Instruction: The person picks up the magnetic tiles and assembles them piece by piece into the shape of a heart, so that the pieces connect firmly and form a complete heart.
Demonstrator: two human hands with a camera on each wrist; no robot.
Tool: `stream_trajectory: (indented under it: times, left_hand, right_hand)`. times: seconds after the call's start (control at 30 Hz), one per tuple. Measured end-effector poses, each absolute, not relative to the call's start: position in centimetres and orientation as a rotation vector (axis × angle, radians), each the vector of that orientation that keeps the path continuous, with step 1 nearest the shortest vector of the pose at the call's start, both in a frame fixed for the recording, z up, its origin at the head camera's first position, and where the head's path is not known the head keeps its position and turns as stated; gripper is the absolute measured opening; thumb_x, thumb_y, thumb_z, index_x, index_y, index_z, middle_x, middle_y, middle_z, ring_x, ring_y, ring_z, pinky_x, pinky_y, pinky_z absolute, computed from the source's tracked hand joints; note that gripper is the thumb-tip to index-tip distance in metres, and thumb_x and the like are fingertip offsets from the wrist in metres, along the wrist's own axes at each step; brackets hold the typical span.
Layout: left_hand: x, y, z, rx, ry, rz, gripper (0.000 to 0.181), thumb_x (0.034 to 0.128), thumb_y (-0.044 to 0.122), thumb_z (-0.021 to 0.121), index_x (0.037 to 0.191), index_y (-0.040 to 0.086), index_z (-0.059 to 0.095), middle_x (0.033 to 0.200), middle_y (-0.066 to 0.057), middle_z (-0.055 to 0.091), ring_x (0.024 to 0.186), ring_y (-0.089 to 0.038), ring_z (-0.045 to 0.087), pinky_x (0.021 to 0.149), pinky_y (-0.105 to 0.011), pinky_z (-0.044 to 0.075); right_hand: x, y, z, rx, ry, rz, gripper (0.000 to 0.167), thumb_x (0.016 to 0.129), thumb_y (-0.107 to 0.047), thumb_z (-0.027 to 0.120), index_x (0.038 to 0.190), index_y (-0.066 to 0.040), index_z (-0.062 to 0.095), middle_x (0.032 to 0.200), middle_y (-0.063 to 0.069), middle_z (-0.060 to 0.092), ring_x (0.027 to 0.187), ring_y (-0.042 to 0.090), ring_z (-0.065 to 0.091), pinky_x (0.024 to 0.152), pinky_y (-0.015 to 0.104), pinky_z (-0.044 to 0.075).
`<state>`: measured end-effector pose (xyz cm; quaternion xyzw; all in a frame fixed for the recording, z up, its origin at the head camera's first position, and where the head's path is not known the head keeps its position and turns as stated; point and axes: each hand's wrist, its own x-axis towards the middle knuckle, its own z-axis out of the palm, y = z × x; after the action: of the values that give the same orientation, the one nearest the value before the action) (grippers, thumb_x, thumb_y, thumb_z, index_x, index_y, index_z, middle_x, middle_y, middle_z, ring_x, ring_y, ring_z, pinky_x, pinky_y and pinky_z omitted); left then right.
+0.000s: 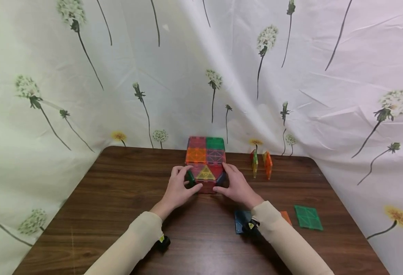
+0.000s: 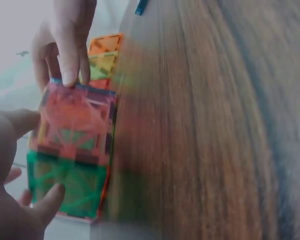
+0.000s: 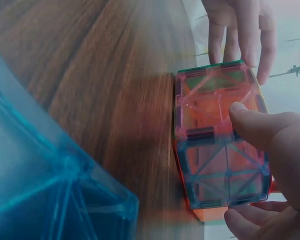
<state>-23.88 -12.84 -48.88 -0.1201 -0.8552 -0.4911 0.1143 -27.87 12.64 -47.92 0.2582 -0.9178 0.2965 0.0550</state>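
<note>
A low structure of translucent magnetic tiles [image 1: 206, 156] stands near the back middle of the table, with a yellow triangular tile [image 1: 206, 173] on its nearer part. My left hand [image 1: 179, 187] holds its left front corner, thumb at the front and fingers by a green side tile [image 2: 65, 182]. Opposite it, my right hand [image 1: 238, 186] grips the right front corner beside a blue side tile [image 3: 227, 172]. The right thumb [image 3: 245, 117] lies against the pink front tile [image 3: 212, 105]. Part of the right fingers is hidden behind the structure.
Two groups of tiles stand upright at the back right, one yellow-green [image 1: 255, 164] and one orange [image 1: 268, 165]. Lying flat nearer are a dark blue tile [image 1: 241, 219], an orange tile [image 1: 286, 217] partly under the right sleeve, and a green tile [image 1: 308, 217]. A flowered curtain [image 1: 187, 76] hangs behind the table.
</note>
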Motion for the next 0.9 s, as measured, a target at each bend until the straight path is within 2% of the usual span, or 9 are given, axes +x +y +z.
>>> stream_trajectory:
  times: [0.2,0.37,0.47,0.7,0.9]
  left_hand:
    - [-23.4,-12.6,-48.5,-0.288,-2.6,-1.328,0.082,0.0873,0.042,0.087,0.152,0.01,0.047,0.144,-0.02,0.03,0.128,-0.039,0.047,0.107,-0.056,0.047]
    - [-23.1,-12.7,-48.1,-0.24,-2.641,-1.302,0.086,0.0816,0.048,0.09,0.15,0.014,0.049,0.151,-0.02,0.023,0.134,-0.036,0.034,0.107,-0.057,0.042]
    - [-23.2,-13.1,-48.1,-0.218,-2.657,-1.297,0.089,0.078,0.052,0.092,0.148,0.017,0.05,0.154,-0.019,0.02,0.137,-0.035,0.029,0.108,-0.058,0.041]
    - [-24.0,-14.7,-48.4,-0.243,-2.665,-1.28,0.095,0.0763,0.055,0.092,0.151,0.019,0.047,0.155,-0.018,0.021,0.141,-0.039,0.029,0.111,-0.064,0.04]
    - [-24.8,-16.0,-48.6,-0.307,-2.658,-1.232,0.097,0.0761,0.055,0.092,0.153,0.02,0.045,0.157,-0.016,0.028,0.141,-0.04,0.03,0.11,-0.066,0.041]
  right_hand:
    - [-27.2,12.2,-48.0,0.798,-2.797,0.911,0.103,0.086,-0.047,0.087,0.162,-0.002,0.035,0.153,0.021,0.047,0.133,0.039,0.055,0.108,0.054,0.05]
    - [-25.9,11.8,-47.8,0.884,-2.766,0.996,0.093,0.086,-0.039,0.089,0.157,-0.001,0.043,0.135,0.021,0.051,0.116,0.035,0.064,0.099,0.048,0.056]
    - [-25.4,11.5,-47.7,0.946,-2.738,1.041,0.086,0.087,-0.036,0.089,0.153,-0.001,0.047,0.126,0.021,0.051,0.112,0.032,0.069,0.096,0.046,0.057]
    - [-25.1,11.3,-47.3,1.087,-2.739,1.179,0.076,0.092,-0.035,0.085,0.151,-0.002,0.051,0.126,0.02,0.051,0.113,0.032,0.072,0.093,0.047,0.059]
    - [-26.9,12.1,-46.3,1.004,-2.635,1.07,0.05,0.099,-0.031,0.077,0.138,-0.005,0.063,0.125,0.014,0.057,0.105,0.031,0.066,0.085,0.044,0.058]
